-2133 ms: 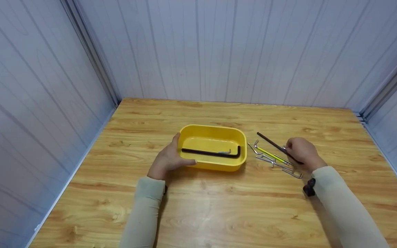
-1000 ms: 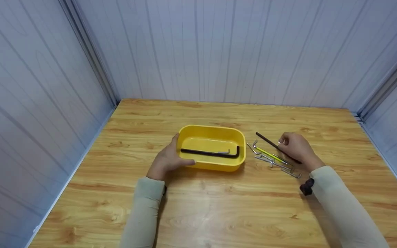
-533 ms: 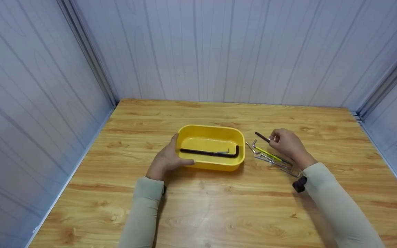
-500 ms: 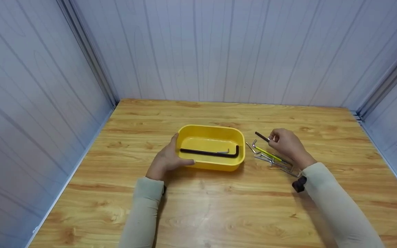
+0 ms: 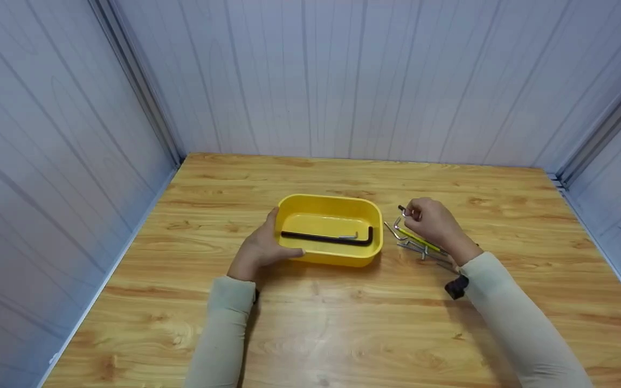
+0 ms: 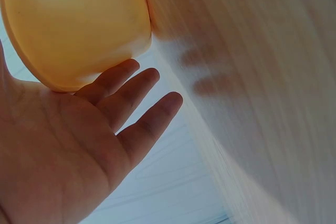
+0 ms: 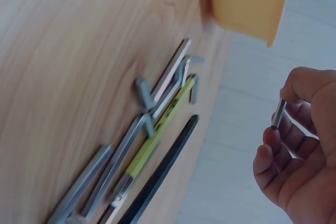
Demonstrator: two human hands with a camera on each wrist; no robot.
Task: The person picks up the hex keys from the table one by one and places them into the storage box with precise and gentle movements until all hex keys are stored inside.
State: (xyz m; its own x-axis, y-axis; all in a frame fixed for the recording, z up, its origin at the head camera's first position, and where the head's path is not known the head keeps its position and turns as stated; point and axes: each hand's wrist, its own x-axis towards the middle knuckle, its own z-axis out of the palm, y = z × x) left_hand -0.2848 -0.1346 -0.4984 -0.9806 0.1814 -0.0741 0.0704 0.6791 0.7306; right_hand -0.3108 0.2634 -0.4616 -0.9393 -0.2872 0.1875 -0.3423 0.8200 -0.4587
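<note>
My left hand (image 5: 262, 248) holds the left end of a yellow plastic bin (image 5: 337, 261), thumb along the front rim; three fingers lie nearly straight against its outer wall in the left wrist view. Inside the bin are a long black hex key (image 5: 321, 238) and a small silver one. My right hand (image 5: 433, 222) is raised over the hex keys right of the bin. It pinches a short silver hex key (image 7: 279, 114), mostly hidden by the fingers. Below lie a yellow hex key (image 7: 157, 135), a black hex key (image 7: 165, 166) and several silver hex keys (image 7: 123, 156).
The wood-grain table (image 5: 310, 334) meets a pale panel wall (image 5: 332, 81) at the back. More panels stand at left and right. Dark wrist cameras (image 5: 456, 287) sit under the sleeves.
My right hand has moved left toward the bin with the small hex key, passing over the black hex key on the table. My left hand and the bin have stayed put.
</note>
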